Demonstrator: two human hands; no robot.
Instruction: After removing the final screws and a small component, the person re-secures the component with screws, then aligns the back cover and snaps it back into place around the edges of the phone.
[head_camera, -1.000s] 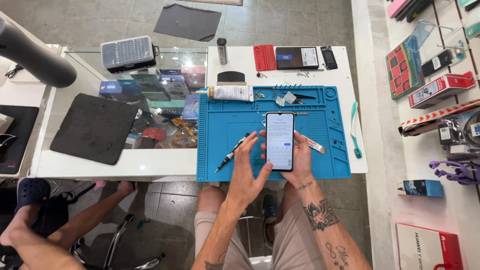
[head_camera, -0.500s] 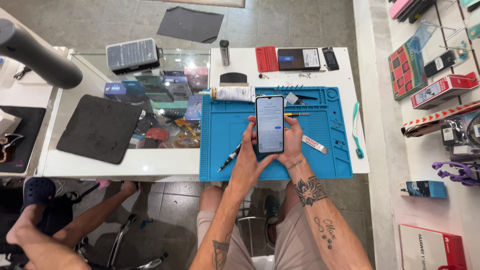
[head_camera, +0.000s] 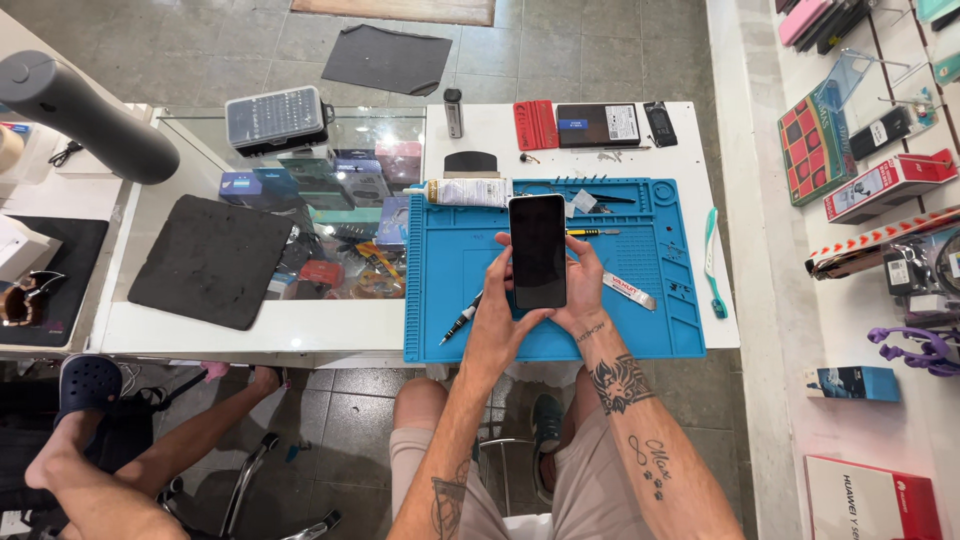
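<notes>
Head view: above the blue mat (head_camera: 450, 290), your left hand (head_camera: 500, 325) and right hand (head_camera: 585, 290) both grasp the dark-screened phone (head_camera: 537, 251) — thin, rigid, likely slippery and fragile; grip its side edges.

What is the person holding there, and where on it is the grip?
A black smartphone, screen dark, held in both hands above the blue work mat. The left hand grips its lower left edge, and the right hand grips its right side.
</notes>
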